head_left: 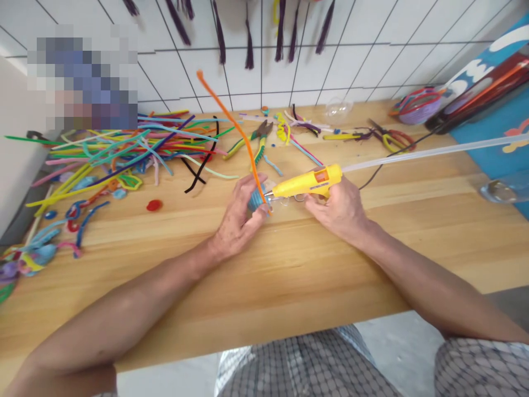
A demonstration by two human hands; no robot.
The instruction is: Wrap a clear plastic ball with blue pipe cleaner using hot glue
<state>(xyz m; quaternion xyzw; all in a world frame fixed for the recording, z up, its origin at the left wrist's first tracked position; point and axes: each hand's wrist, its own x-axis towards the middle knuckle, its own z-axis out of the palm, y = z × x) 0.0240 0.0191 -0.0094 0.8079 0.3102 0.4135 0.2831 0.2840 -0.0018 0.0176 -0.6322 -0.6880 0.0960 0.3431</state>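
In the middle of the table my left hand (242,218) is closed around a small blue ribbed piece (257,199) that looks wound from pipe cleaner; the fingers partly cover it. An orange pipe cleaner (243,132) runs up from this piece, its lower end by my left thumb and its free end bent toward the wall. My right hand (341,207) grips a yellow hot glue gun (308,182) by the handle. Its metal nozzle points left and meets the orange pipe cleaner at the blue piece. From the gun's back sticks a long clear glue stick (413,153).
A heap of coloured pipe cleaners (136,146) lies at the left, with a red disc (154,205) in front. Pliers (258,140) and red-and-yellow handled cutters (394,138) rest toward the wall. A dark cord (376,173) passes behind the gun. Dark tassels (248,44) hang above.
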